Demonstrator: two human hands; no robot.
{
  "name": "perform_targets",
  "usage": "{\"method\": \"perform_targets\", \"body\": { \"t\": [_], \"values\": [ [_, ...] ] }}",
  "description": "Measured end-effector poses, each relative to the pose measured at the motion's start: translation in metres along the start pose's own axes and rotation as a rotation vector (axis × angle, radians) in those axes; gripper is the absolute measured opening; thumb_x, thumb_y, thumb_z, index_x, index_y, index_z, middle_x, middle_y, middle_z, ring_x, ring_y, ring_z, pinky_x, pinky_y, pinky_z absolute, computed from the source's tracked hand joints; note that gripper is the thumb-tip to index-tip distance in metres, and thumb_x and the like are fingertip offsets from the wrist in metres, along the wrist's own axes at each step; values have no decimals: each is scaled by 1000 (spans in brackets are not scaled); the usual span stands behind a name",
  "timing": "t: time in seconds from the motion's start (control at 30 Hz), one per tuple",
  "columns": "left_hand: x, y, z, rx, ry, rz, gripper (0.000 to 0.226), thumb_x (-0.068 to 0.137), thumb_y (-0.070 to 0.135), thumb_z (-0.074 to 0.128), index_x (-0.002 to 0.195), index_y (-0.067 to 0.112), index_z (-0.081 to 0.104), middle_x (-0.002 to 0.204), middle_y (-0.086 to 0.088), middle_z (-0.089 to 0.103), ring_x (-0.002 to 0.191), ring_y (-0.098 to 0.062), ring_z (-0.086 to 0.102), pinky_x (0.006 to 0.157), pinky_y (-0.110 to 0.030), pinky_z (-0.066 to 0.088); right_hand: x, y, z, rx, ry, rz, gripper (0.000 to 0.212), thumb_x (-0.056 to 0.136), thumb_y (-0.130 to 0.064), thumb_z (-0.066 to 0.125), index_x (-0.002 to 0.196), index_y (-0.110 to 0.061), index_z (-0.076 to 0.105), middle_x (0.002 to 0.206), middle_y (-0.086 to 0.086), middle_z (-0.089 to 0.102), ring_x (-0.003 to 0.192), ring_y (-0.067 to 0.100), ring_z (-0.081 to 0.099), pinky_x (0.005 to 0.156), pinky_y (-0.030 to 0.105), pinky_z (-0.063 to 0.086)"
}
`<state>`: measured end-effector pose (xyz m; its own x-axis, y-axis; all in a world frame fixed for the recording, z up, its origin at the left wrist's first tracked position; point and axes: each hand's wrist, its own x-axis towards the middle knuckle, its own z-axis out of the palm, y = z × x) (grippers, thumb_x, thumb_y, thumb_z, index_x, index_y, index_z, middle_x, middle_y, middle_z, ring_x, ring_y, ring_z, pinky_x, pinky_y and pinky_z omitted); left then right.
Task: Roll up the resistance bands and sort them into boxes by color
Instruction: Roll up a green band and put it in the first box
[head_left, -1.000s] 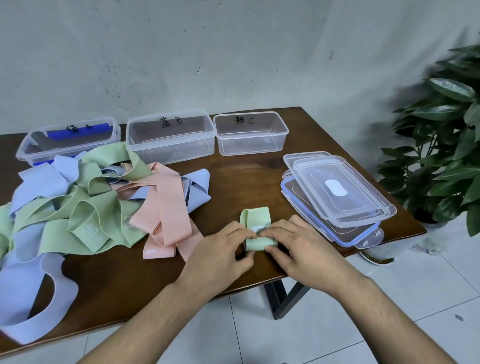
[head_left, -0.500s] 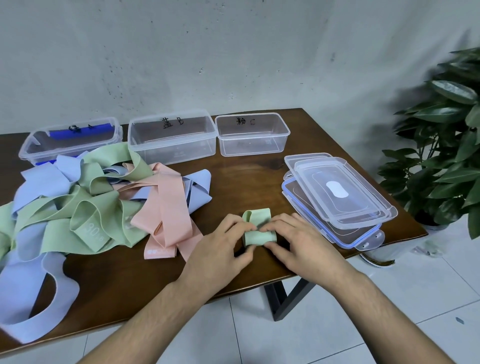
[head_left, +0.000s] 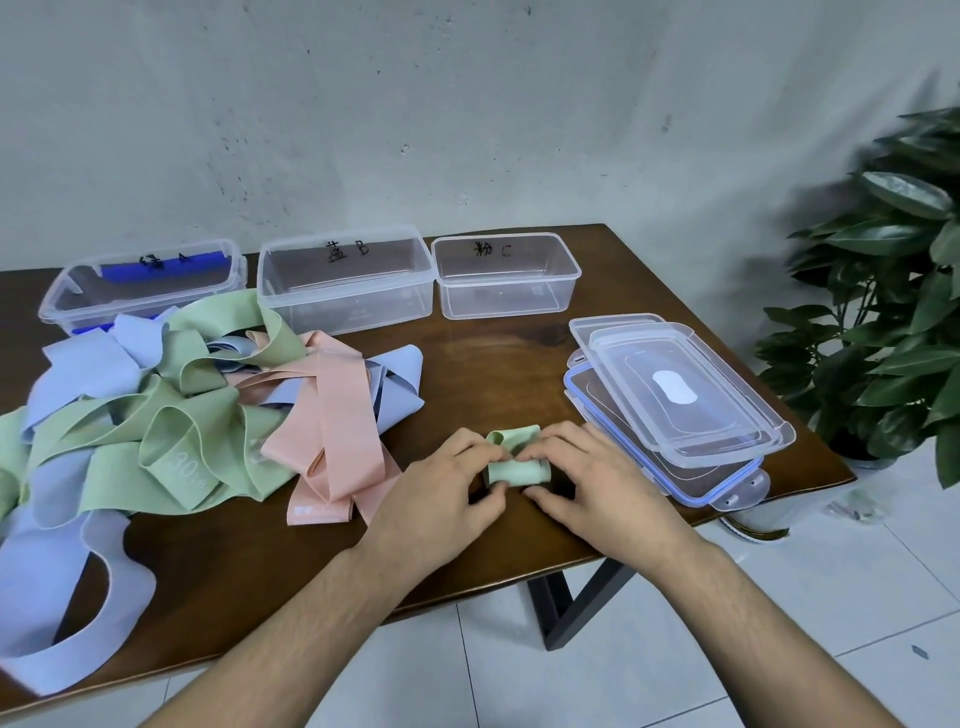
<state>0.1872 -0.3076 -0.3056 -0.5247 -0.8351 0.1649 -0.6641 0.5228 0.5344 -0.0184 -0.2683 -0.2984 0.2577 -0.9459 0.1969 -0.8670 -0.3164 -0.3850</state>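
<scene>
Two hands: left grip (head_left: 441, 486) and right grip (head_left: 587, 478) both pinching green band (head_left: 517, 470).

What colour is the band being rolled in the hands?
Light green band, clearest in the head view.

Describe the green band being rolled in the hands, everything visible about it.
The green band is pale mint, matte and looks like soft stretchy rubber. Most of it is wound into a short, fat roll lying sideways on the brown table, near the front edge. A loose loop of unrolled tail stands up behind the roll. The left hand and right hand pinch it from either end, fingertips over its top. No print shows on it.
</scene>
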Motion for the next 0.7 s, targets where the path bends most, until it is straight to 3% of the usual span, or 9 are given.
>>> {"method": "perform_targets", "body": {
  "t": [0.17,0.4,0.57,0.7],
  "values": [
    [-4,2,2,-3,60,34,28,94,37,61,121,31,58,118,20,42,63,1,50,57,-7,38,7,5,1,52,-4,2,27,96,-34,62,123,-30,63,119,-19,55,107,7,50,96,28,44],
    [3,0,2,9,53,31,27,97,33,57,124,30,59,119,22,43,67,2,50,62,-4,38,11,9,2,-16,-14,4,33,99,-43,53,131,-35,58,122,-21,54,110,5,46,100,31,43],
    [8,-2,1,22,42,-25,34,98,37,53,131,30,55,117,20,34,68,-9,52,61,-11,37,11,8,6,-32,37,-18,34,93,-40,64,126,-38,54,123,-19,47,109,9,44,95,30,43],
    [9,-5,1,12,16,-40,34,99,39,52,132,33,54,138,22,32,72,-3,51,64,-5,32,16,10,8,-30,120,-19,26,89,-35,71,113,-33,63,121,-16,50,105,10,42,94,33,44]
  ]
}}
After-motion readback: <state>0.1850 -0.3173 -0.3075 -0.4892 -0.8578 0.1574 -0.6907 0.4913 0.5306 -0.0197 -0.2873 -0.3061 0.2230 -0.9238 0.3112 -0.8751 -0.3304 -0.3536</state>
